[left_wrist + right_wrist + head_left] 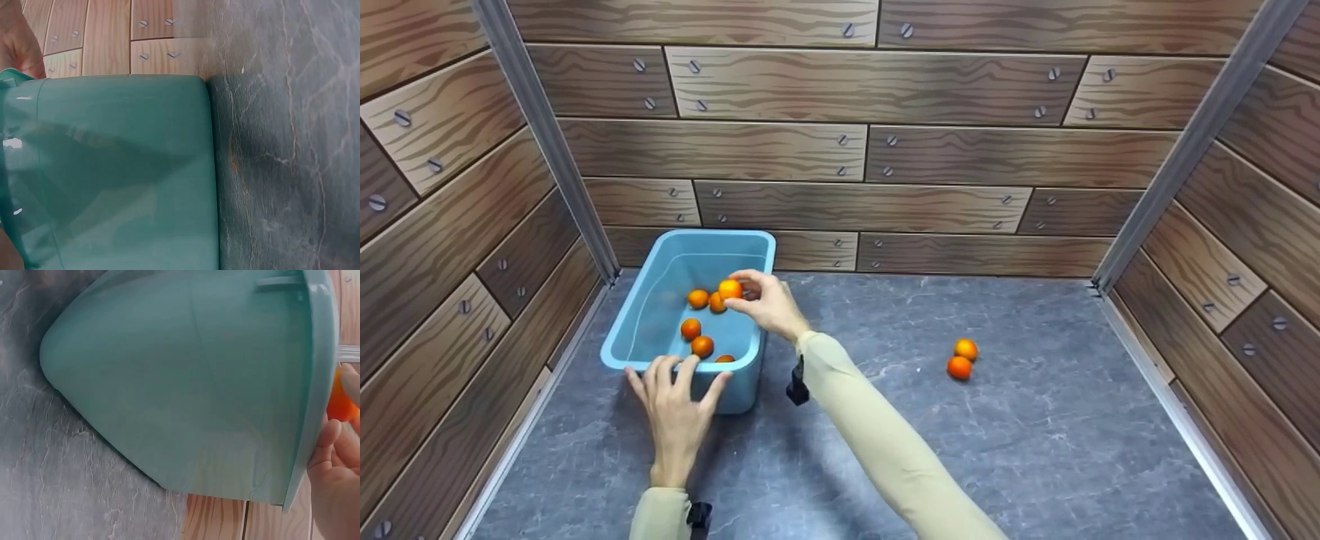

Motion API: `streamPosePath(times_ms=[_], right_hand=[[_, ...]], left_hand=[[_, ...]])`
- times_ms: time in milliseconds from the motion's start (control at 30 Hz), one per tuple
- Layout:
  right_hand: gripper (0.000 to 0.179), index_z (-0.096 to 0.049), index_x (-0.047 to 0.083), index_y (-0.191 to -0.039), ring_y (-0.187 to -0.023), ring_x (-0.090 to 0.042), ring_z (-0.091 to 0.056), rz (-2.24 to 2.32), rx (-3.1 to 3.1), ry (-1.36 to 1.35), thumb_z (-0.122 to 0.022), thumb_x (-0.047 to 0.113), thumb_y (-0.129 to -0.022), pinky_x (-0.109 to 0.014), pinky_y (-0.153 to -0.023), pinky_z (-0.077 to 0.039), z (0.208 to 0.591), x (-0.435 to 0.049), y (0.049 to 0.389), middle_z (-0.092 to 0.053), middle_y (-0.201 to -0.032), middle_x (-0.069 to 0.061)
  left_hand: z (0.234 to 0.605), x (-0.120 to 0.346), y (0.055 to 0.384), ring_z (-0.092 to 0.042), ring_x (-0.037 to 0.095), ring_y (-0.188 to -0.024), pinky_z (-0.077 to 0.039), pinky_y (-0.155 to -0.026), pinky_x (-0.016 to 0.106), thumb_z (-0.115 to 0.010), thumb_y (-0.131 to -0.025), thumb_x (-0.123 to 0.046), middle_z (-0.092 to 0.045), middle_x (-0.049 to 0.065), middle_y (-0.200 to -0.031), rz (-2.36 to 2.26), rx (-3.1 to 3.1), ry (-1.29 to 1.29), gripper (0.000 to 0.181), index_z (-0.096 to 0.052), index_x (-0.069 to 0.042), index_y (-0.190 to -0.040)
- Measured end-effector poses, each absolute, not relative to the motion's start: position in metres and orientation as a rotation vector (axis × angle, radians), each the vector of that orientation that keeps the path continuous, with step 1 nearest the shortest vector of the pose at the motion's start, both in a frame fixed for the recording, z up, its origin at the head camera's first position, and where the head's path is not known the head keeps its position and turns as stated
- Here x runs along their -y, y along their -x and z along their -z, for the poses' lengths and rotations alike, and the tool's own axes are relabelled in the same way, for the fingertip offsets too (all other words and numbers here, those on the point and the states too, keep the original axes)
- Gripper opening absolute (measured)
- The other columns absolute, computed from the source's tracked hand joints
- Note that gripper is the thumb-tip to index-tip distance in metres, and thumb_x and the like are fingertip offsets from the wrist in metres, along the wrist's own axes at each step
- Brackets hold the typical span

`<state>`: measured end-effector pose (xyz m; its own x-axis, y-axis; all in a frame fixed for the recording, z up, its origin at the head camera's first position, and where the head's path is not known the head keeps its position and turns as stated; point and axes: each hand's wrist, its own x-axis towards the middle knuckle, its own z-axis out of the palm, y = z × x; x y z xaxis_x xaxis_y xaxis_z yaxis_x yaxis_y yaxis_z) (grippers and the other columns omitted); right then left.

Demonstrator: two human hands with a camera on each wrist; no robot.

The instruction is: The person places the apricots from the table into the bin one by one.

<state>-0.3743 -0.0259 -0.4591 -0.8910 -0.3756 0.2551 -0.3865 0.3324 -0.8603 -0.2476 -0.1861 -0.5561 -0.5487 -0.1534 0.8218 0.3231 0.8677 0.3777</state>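
In the head view my right hand point(769, 304) pinches a tangerine point(730, 289) between thumb and fingers, over the right side of a light blue plastic bin point(615, 352). The right wrist view has that tangerine point(340, 399) beside the bin's rim, partly covered by the fingers. My left hand point(679, 416) rests at the bin's near rim, fingers spread and their tips on the edge, thumb off to the right. Inside the bin lie several tangerines point(691, 328), one mostly hidden behind the near rim.
Two more tangerines point(959, 367) lie touching on the grey marbled floor point(870, 435), right of the bin. Wood-patterned walls point(870, 150) close in the back and both sides, with metal strips along the corners. The bin stands near the back left corner.
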Motion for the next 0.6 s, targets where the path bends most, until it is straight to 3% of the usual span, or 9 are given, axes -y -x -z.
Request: streamPosePath(times_ms=[267, 600], right_hand=[[0.041, -0.063, 0.020, -0.128, -0.100, -0.014, -0.067, -1.404, 2.741, -0.655, -0.072, 0.031, -0.089, -0.026, -0.083, -0.055, 0.4566, 0.0322, 0.3696, -0.069, -0.119, -0.003], [0.040, -0.064, 0.019, -0.129, -0.086, -0.012, -0.065, -1.369, 2.671, -0.653, -0.072, 0.026, -0.090, -0.022, -0.072, -0.052, 0.4586, 0.0347, 0.3671, -0.068, -0.122, 0.001]], left_hand=[[0.5581, 0.1850, 0.2464, -0.047, 0.037, -0.113, -0.002, -0.114, 0.070, -0.089, -0.065, -0.037, -0.057, 0.016, -0.104, 0.615, 2.060, 0.112, 0.051, -0.067, -0.007, -0.101], [0.5561, 0.1861, 0.2477, -0.047, 0.037, -0.114, -0.002, -0.115, 0.069, -0.080, -0.073, -0.049, -0.058, 0.017, -0.106, 0.623, 2.066, 0.109, 0.052, -0.067, -0.007, -0.102]])
